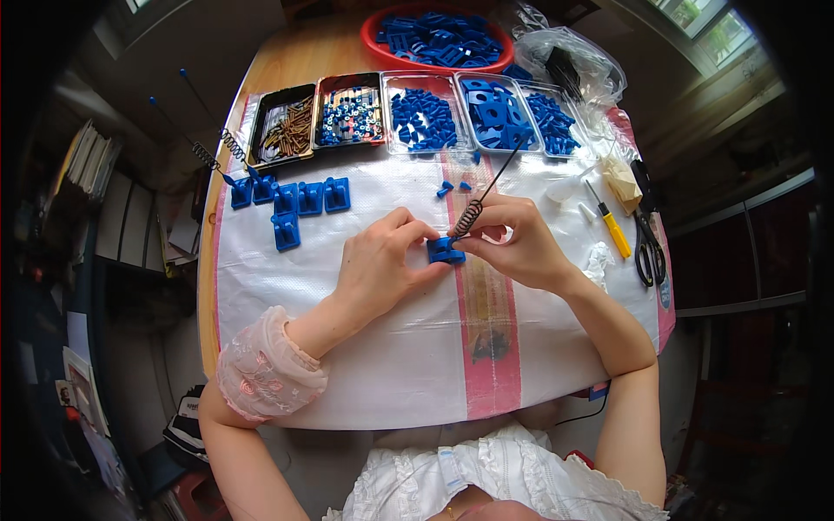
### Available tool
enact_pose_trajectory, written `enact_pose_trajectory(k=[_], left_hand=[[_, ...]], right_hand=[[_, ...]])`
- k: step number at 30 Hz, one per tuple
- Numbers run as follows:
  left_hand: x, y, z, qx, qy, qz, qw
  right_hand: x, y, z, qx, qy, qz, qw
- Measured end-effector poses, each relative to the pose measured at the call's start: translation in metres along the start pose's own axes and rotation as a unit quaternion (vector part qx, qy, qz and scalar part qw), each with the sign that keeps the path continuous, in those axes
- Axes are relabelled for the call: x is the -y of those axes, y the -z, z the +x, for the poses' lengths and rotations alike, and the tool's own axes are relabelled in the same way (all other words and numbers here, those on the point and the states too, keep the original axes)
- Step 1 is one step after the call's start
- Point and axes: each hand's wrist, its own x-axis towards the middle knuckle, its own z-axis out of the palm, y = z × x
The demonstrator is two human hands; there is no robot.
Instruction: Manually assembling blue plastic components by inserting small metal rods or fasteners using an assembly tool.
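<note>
Head view | L hand (382, 260) pinches blue clip (445, 250) | R hand (512, 239) grips spring antenna (473, 208) just above clip

A small blue part (446, 251) of matt, smooth plastic is pinched between the left hand (382, 265) and the right hand (512, 239), and a dark metal coil spring with a thin wire rod (469, 217) is held at it. Under both hands a white woven plastic sheet (365, 347) with a faint sheen is spread over a glossy wooden tabletop (287, 61). Right of the right hand lie a screwdriver (612, 227) with a yellow plastic handle and black-handled metal scissors (647, 247).
</note>
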Motion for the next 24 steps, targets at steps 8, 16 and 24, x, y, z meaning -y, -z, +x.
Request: enact_pose_trajectory(k=[8,16,24], left_hand=[[-0.003,0.0,0.0,0.005,-0.002,0.017,1.0],[-0.007,-0.002,0.0,-0.002,0.007,0.01,1.0],[-0.011,-0.002,0.004,0.004,-0.012,-0.005,1.0]], right_hand=[[-0.008,-0.002,0.0,0.003,0.016,0.039,0.999],[-0.007,0.002,0.001,0.005,0.027,0.027,0.999],[-0.004,0.005,0.001,0.01,0.023,0.022,0.999]])
